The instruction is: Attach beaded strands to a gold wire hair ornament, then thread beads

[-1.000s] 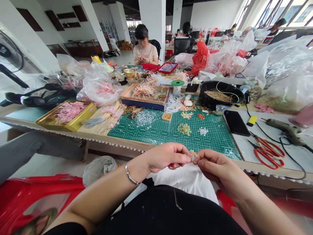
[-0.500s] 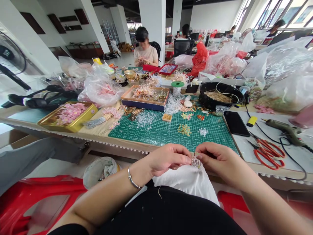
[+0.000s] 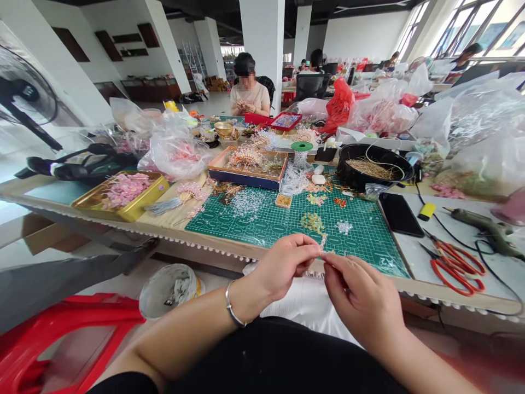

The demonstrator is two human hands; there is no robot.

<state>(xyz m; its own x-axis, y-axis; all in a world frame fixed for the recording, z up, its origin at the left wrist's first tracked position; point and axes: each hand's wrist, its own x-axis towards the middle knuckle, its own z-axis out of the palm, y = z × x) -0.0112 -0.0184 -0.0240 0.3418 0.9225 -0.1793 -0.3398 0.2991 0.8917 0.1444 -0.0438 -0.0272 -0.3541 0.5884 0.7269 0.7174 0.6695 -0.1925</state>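
My left hand [image 3: 290, 261], with a silver bangle on its wrist, is closed in a pinch at the table's front edge. Between its thumb and forefinger is a small pale beaded piece [image 3: 324, 241] that sticks up past the fingertips; its details are too small to tell. My right hand [image 3: 365, 287] is closed, palm down, its forefinger tip meeting the left fingertips at the foot of the piece. What its fingers hold is hidden. Beyond the hands, yellow-green beads [image 3: 312, 222] and clear beads [image 3: 343, 226] lie in small heaps on the green cutting mat [image 3: 262, 232].
Right of the mat are a black phone [image 3: 400, 213], red-handled scissors [image 3: 457, 268] and a glue gun [image 3: 482, 224]. A black pan [image 3: 346, 175], an orange-rimmed box [image 3: 221, 171] and a gold tin [image 3: 135, 213] stand farther back. A co-worker [image 3: 252, 96] sits opposite.
Both hands have risen slightly from the white cloth on my lap towards the table edge. My right hand has turned palm down, and the view has tilted a little upward.
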